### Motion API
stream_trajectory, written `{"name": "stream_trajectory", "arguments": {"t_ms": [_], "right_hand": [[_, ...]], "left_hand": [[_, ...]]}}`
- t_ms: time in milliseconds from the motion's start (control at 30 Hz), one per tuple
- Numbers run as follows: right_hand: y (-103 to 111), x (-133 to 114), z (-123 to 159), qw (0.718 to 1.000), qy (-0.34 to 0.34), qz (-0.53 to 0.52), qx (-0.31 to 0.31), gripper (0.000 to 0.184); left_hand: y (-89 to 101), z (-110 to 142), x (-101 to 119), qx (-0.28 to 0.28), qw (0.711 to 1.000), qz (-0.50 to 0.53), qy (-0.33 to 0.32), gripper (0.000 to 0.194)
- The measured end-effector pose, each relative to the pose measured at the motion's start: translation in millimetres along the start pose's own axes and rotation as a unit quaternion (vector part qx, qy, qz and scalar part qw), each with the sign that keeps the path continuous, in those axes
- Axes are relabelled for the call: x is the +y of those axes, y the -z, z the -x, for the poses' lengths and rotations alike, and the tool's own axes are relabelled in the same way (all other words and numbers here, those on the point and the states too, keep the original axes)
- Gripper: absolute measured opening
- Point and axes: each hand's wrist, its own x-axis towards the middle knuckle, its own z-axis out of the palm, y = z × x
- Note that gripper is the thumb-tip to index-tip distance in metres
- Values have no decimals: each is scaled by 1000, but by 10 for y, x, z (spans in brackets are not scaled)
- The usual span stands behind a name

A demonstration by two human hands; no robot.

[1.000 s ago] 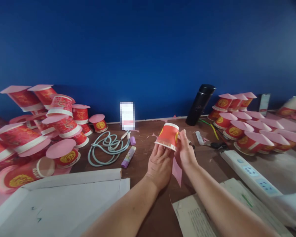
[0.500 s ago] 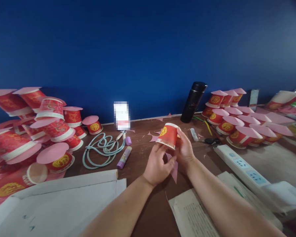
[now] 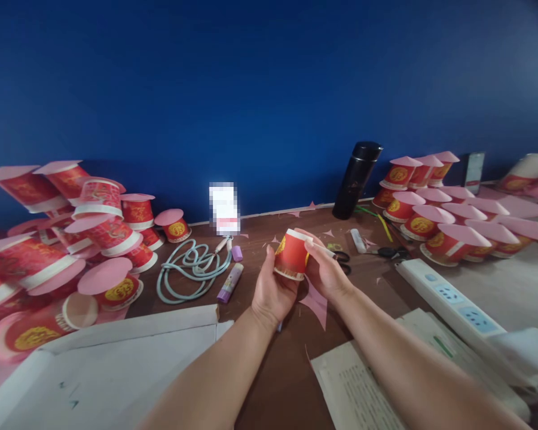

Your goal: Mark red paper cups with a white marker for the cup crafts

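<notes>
A red paper cup [image 3: 291,255] with a gold emblem is held upside down above the brown table [image 3: 260,370], between both hands. My left hand [image 3: 269,289] cups it from the left and below, fingers curled round its rim. My right hand [image 3: 326,270] grips its right side, fingers closed over the top edge. A pink paper piece [image 3: 316,303] hangs below my right hand, and I cannot tell whether the hand holds it.
Heaps of red cups with pink paper lids lie at left [image 3: 103,239] and right [image 3: 434,224]. A black flask [image 3: 356,179], scissors [image 3: 343,258], a purple glue stick [image 3: 230,283], a coiled cord [image 3: 190,269], a white power strip [image 3: 448,298], white cardboard [image 3: 116,358] and printed sheets [image 3: 358,382] surround my arms.
The cup has come down and left, nearer to me. My left hand shifted from under the rim to wrap the cup's left side; my right fingers now reach over its top.
</notes>
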Motion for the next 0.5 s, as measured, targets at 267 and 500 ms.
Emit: {"name": "stream_trajectory", "arguments": {"t_ms": [267,500], "right_hand": [[85,54,-17,925,120,296,208,40],[-79,-49,183,758,380,525,74,26]], "left_hand": [[77,-147,126,20,995,-78,-59,38],[73,-147,77,80,992,-60,-83,29]]}}
